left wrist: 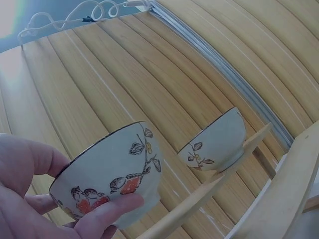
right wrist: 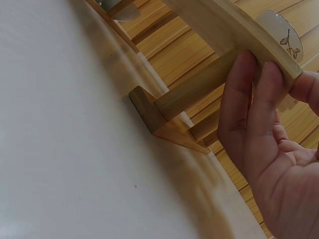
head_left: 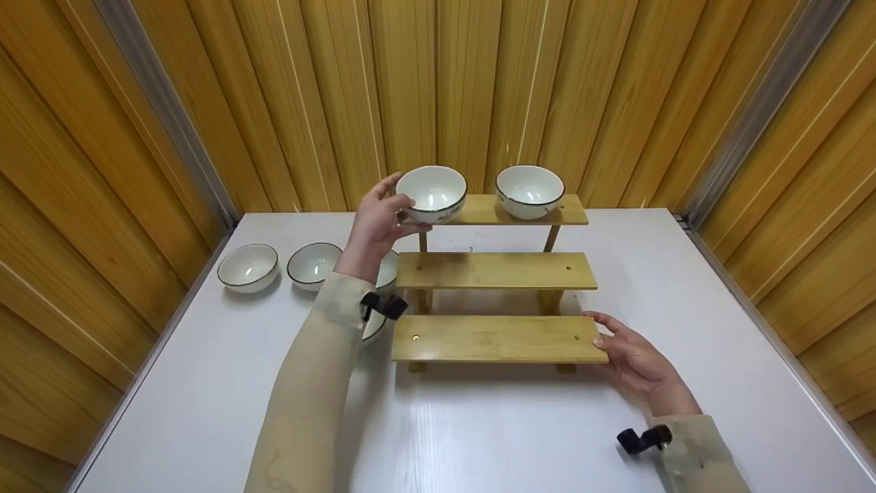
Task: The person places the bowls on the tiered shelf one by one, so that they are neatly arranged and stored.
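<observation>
Left hand [head_left: 375, 220] grips bowl [head_left: 432, 192], right hand [head_left: 635, 357] shelf [head_left: 498, 339]; forearm [head_left: 311, 363] partly hides other bowls [head_left: 388, 270]

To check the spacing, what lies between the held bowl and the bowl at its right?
In the head view, only a bare stretch of the top shelf.

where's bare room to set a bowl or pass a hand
The middle shelf and the bottom shelf up to the right grip are bare, as is the white table in front, and between the middle shelf and right wall. Crowded: left of both shelves, four bowls by the left sleeve; the top shelf, one bowl right, the held bowl at left.
</observation>
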Demonstrator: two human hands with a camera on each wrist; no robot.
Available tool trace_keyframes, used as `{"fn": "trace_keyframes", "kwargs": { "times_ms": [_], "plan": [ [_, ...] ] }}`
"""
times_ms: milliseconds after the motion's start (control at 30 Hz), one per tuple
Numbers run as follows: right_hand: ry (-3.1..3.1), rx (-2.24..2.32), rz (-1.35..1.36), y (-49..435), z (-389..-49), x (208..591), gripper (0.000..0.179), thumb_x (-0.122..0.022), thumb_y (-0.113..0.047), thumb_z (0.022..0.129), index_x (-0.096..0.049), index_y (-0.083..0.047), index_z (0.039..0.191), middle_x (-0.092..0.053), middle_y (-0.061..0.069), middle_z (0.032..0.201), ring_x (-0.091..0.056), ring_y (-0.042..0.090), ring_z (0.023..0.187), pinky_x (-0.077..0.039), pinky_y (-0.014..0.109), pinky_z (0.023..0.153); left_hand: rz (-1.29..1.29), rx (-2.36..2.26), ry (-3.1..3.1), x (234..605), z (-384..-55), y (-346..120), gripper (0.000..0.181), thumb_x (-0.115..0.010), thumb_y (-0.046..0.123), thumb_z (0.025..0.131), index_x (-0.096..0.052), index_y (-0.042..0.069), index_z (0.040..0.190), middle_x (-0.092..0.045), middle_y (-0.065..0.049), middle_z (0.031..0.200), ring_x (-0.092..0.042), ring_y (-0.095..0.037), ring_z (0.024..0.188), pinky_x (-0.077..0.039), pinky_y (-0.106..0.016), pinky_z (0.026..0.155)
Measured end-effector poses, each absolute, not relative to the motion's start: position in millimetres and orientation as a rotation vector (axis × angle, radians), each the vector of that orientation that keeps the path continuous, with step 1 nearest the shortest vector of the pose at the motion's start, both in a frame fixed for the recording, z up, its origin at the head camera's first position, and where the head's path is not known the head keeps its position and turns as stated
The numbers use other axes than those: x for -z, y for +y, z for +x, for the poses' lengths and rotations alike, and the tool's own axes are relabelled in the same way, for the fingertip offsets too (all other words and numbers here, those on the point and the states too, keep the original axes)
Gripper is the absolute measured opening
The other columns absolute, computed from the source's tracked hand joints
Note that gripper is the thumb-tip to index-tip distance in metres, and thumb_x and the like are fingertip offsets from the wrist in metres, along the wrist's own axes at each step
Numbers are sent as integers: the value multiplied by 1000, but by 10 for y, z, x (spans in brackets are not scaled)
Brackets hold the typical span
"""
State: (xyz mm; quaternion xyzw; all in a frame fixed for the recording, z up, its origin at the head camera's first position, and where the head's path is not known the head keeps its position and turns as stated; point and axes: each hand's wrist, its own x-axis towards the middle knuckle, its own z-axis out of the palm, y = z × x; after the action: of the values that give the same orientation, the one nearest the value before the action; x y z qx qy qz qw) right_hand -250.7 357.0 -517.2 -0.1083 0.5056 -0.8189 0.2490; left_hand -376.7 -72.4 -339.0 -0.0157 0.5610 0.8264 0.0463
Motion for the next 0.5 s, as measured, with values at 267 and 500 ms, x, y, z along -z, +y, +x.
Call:
{"fn": "trace_keyframes", "kwargs": {
  "times_ms": [267, 500],
  "plan": [
    [1330, 2245, -309, 3570, -2508, 5172, 49, -33, 7, 106, -44, -19, 145, -61, 3, 135, -68, 15, 112, -61, 21, 91, -49, -2542, 1681, 3410, -3983, -415, 73, -54, -12, 92, -37, 13, 158, -29, -21, 162, -46, -45, 136, -55, -64, 99],
    [1353, 2238, -304, 3555, -2511, 5191, 48, -34, 7, 106, -48, -22, 142, -61, 2, 134, -67, 14, 111, -61, 21, 90, -88, -2511, 1773, 3459, -4065, -232, 70, -55, -8, 93, -37, 14, 158, -35, -21, 160, -55, -43, 131, -63, -56, 88]
  ]
}}
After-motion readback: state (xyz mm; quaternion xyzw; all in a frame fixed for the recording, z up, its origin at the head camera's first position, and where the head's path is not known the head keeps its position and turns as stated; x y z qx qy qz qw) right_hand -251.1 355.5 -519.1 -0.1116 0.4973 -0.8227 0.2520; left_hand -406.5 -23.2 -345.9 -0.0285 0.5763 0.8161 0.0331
